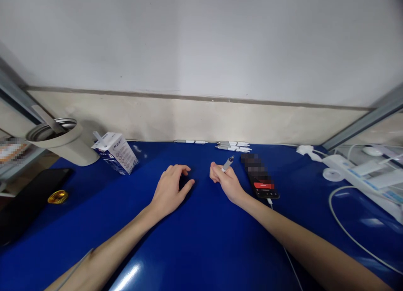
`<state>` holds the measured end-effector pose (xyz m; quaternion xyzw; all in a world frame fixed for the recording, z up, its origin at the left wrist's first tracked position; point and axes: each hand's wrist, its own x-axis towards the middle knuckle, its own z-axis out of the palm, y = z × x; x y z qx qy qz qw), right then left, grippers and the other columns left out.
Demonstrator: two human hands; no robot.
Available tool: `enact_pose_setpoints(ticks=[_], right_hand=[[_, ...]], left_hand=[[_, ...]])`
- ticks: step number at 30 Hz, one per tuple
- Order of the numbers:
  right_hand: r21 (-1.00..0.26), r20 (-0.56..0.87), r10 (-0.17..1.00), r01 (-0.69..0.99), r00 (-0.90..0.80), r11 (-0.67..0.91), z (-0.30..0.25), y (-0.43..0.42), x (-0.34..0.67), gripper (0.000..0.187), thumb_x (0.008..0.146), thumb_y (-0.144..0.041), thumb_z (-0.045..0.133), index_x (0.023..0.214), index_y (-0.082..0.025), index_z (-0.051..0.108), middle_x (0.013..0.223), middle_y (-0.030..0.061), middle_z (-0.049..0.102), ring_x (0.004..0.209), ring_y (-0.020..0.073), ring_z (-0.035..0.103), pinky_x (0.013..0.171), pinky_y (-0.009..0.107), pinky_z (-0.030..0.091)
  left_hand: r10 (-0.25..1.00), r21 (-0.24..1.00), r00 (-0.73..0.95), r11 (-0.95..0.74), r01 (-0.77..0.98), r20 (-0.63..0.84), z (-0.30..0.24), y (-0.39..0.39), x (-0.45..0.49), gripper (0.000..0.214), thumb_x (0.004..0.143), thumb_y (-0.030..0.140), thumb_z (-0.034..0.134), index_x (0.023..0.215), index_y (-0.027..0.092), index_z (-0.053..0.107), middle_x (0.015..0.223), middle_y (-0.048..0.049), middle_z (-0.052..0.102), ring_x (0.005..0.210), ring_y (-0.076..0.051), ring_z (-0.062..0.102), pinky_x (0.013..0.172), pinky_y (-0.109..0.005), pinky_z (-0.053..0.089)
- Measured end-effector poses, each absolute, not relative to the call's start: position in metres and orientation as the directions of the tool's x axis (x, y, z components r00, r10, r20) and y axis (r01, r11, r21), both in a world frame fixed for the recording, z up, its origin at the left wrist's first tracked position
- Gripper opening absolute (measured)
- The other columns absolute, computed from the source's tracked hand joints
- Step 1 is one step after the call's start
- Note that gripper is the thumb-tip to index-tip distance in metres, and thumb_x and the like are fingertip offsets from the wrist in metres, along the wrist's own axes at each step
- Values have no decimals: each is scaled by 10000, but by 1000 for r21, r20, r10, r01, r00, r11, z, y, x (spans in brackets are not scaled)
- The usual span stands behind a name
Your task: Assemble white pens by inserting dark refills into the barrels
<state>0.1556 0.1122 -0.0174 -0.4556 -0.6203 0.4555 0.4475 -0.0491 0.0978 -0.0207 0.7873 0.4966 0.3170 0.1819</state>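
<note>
My left hand (pixel 170 190) rests palm down on the blue tabletop (pixel 201 240), fingers curved and holding nothing. My right hand (pixel 227 184) is raised a little, its fingers closed on a white and grey pen (pixel 227 164) whose tip points up and away from me. A black smartphone (pixel 260 175) with a lit screen lies just right of that hand, apart from it. Several similar pens (pixel 233 146) lie in a small group at the table's back edge, and another pen (pixel 190 141) lies to their left.
A white and blue carton (pixel 116 153) and a beige insulated tumbler (pixel 63 142) stand back left. A dark flat device (pixel 31 198) and a gold lid (pixel 57 196) lie left. A white power strip (pixel 346 169) and cables (pixel 352 228) lie right, below a wall.
</note>
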Motion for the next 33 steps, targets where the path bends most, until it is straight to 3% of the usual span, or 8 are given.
enact_pose_setpoints(ticks=[4, 11, 14, 16, 20, 23, 28, 33], right_hand=[[-979, 134, 960, 116, -246, 166, -16, 115, 158, 549, 942, -548, 371, 520, -198, 340, 543, -29, 372, 548, 109, 367, 590, 277, 306], [-915, 154, 957, 330, -248, 233, -16, 106, 152, 491, 939, -499, 400, 564, -201, 292, 550, -51, 297, 522, 89, 275, 526, 257, 233], [-789, 289, 927, 489, -238, 372, -16, 100, 149, 462, 944, -414, 416, 577, -202, 233, 542, -56, 278, 512, 84, 267, 526, 256, 223], [-688, 336, 907, 591, -254, 421, -15, 97, 147, 389, 938, -348, 426, 606, -201, 287, 561, -50, 356, 524, 86, 334, 541, 250, 251], [-467, 341, 885, 760, -316, 451, -13, 91, 144, 165, 931, -330, 447, 837, -196, 470, 771, 10, 565, 699, 137, 512, 625, 255, 335], [-309, 319, 860, 815, -398, 491, -12, 87, 142, 188, 967, -342, 393, 955, -195, 511, 862, 38, 604, 769, 158, 546, 661, 268, 354], [-194, 295, 817, 806, -495, 559, -15, 85, 142, 239, 996, -300, 338, 974, -211, 559, 850, 16, 597, 661, 118, 525, 587, 254, 301], [-240, 305, 817, 790, -490, 564, -17, 87, 144, 268, 1001, -299, 341, 911, -203, 575, 796, -1, 602, 648, 105, 526, 575, 252, 280]], left_hand=[[900, 612, 300, -435, 661, 316, -21, 98, -49, 223, 895, 312, 526, 1099, 222, 530, 987, -41, 603, 934, -205, 546, 790, -351, 440], [893, 614, 330, -450, 648, 306, -18, 98, -49, 231, 885, 320, 537, 1093, 219, 538, 980, -39, 607, 945, -205, 538, 812, -357, 427], [880, 644, 368, -472, 602, 301, -14, 96, -49, 244, 864, 338, 567, 1074, 214, 550, 935, -31, 610, 898, -195, 537, 789, -339, 423], [873, 704, 398, -470, 532, 281, -11, 94, -49, 240, 857, 359, 580, 1042, 208, 560, 876, -18, 604, 828, -174, 536, 736, -302, 420], [898, 857, 383, -364, 365, 218, -8, 93, -51, 249, 881, 429, 549, 950, 191, 574, 700, 30, 534, 620, -108, 463, 583, -226, 358], [942, 897, 287, -274, 347, 176, -9, 95, -52, 326, 908, 470, 491, 795, 174, 565, 612, 46, 466, 560, -91, 404, 535, -221, 301], [966, 841, 202, -244, 483, 164, -13, 99, -51, 454, 938, 476, 421, 616, 162, 479, 534, 50, 383, 518, -86, 358, 523, -238, 259], [917, 660, 253, -397, 637, 308, -17, 98, -51, 406, 963, 396, 395, 628, 168, 426, 584, 31, 434, 583, -108, 427, 582, -254, 276]])
